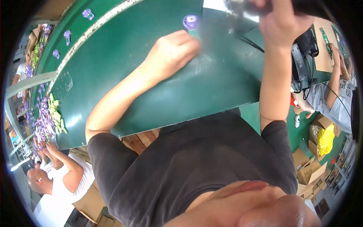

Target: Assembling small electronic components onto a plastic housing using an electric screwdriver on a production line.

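My left hand [174,51] is closed over the table, its fingers curled around the lower end of a small purple plastic piece with a round, ring-like head [191,22]. A bit of pale green shows between that head and my knuckles. My right hand [283,28] is raised at the upper right. Its fingers are smeared by motion and partly cut off by the picture's edge, so what they hold does not show. Beside it is a blurred dark and metallic object [238,10], too smeared to name.
A green worktable [189,90] spans the middle. Purple pieces [88,14] lie beyond a pale rail at left, near a heap of purple and lime-green parts [55,113]. Black corded equipment [300,68] stands by my right forearm. Co-workers sit left and right; cartons [310,170] stand on the floor.
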The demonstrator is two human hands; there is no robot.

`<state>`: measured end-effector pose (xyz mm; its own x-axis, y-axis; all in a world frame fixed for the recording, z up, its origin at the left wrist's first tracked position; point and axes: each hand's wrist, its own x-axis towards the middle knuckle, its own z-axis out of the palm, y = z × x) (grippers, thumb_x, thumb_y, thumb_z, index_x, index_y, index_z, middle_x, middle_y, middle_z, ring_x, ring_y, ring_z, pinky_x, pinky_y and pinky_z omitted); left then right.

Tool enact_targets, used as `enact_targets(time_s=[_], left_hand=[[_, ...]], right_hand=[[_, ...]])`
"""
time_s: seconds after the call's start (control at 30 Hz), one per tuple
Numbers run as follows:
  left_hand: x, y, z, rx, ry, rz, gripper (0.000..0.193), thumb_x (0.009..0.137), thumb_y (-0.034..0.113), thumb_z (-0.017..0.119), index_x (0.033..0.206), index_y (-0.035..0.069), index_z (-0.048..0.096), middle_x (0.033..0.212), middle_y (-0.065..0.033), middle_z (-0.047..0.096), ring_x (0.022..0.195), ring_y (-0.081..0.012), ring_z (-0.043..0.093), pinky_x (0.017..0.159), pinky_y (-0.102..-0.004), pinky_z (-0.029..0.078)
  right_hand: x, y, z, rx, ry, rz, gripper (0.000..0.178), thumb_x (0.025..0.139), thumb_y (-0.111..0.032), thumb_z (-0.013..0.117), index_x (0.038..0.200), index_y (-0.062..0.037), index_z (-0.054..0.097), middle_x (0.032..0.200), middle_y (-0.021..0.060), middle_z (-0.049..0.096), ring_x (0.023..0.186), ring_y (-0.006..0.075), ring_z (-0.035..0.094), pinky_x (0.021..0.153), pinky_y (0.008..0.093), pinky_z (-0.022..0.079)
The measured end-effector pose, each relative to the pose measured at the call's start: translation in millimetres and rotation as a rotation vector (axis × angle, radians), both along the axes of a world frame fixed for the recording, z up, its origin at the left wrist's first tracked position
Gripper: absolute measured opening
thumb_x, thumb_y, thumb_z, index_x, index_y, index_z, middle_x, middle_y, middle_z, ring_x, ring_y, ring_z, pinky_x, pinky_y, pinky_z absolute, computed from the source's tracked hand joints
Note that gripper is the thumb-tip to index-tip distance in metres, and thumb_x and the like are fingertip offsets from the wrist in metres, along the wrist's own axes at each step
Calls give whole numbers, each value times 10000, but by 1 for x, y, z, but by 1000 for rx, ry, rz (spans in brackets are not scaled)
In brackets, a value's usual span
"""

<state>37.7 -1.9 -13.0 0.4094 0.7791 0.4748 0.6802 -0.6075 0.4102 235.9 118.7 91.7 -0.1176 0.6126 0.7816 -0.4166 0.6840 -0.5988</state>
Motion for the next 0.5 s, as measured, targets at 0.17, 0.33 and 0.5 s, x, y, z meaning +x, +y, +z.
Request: enact_targets(time_s=[0.17,0.33,0.5], left_hand=[[6,-2,-12,123,-45,80,196,785,122,845,939,69,736,1046,-57,689,876,-236,660,721,-352,569],[-18,10,-14,313,-74,122,268,756,214,852,973,89,756,1202,-163,632,1047,-323,634,855,-403,536],[-13,4,-15,236,-55,55,407,737,270,877,1065,61,755,1462,-289,511,1288,-450,568,1060,-466,502]], right_hand=[[-19,23,-21,-62,-10,22,370,947,30,602,1301,-15,504,670,21,540,520,104,522,522,264,464],[-28,1,-17,-269,-109,102,309,975,-35,608,1275,-61,538,657,-6,475,492,96,470,497,270,443],[-23,-15,-44,-218,-220,183,352,1014,-84,563,1361,-102,511,656,-16,448,493,90,466,523,263,449]])
